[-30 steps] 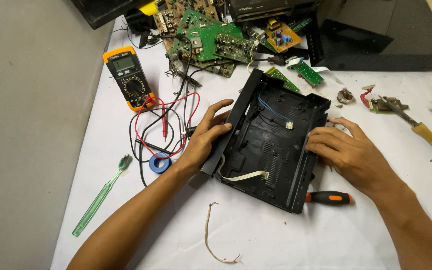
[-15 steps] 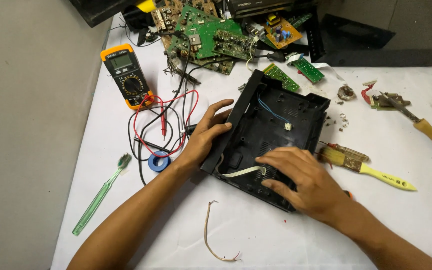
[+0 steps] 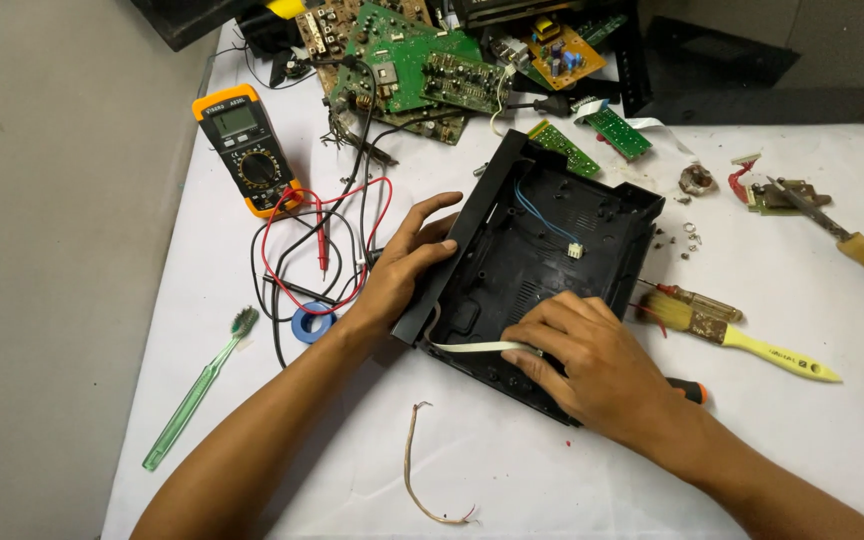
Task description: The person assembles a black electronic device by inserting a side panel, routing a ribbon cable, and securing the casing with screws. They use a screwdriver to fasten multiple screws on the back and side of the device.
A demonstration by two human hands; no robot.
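An empty black plastic device casing (image 3: pixel 552 215) lies open on the white table, tilted up on its left side. My left hand (image 3: pixel 407 265) grips the casing's left wall. Inside the casing's near corner, my right hand (image 3: pixel 582 355) pinches a flat white ribbon cable (image 3: pixel 472 346) that curves along the bottom. A thin blue wire with a small white plug (image 3: pixel 575 250) lies loose on the casing floor.
A yellow-handled paintbrush (image 3: pixel 722 325) lies right of the casing, an orange-tipped screwdriver handle (image 3: pixel 690 390) under my right wrist. Left are a yellow multimeter (image 3: pixel 247 150) with red and black leads, blue tape roll (image 3: pixel 312 323), green toothbrush (image 3: pixel 197 390). Green circuit boards (image 3: pixel 412 55) are piled behind.
My right hand moved from the casing's right edge into its near corner and took hold of the ribbon cable, uncovering the paintbrush. My left hand kept its grip.
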